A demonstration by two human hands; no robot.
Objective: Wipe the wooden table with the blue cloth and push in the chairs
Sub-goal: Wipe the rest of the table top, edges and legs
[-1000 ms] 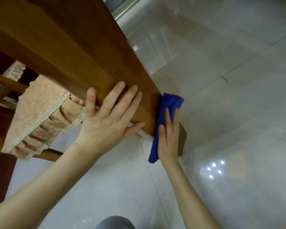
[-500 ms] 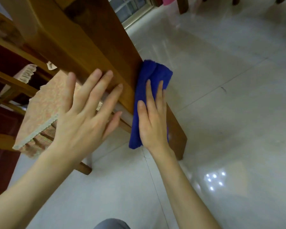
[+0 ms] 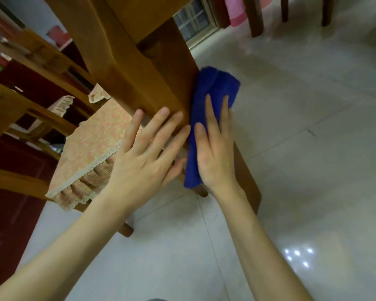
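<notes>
I am looking down along a wooden table leg (image 3: 161, 68) toward the pale tiled floor (image 3: 313, 148). My right hand (image 3: 215, 153) lies flat and open, fingers straight and together, pressing the folded blue cloth (image 3: 213, 92) against the right-facing side of the leg; the cloth runs lengthwise down the wood, its upper end sticking out past my fingertips and its lower end showing beside my wrist. My left hand (image 3: 143, 157) is open too, fingers spread, with the fingertips resting against the near face of the same leg, just beside the cloth; its thumb almost touches the cloth's edge. Left of the leg stands a wooden chair (image 3: 20, 101), its seat covered by a peach patterned cushion (image 3: 93, 146) with a lace edge and a checked frill hanging along the front. The cushion sits close beside the leg, partly behind my left hand. Farther back on the floor I can see more dark wooden legs (image 3: 255, 16) and something pink (image 3: 237, 11), both blurred. Small bright light spots reflect off the tiles near my right forearm.
</notes>
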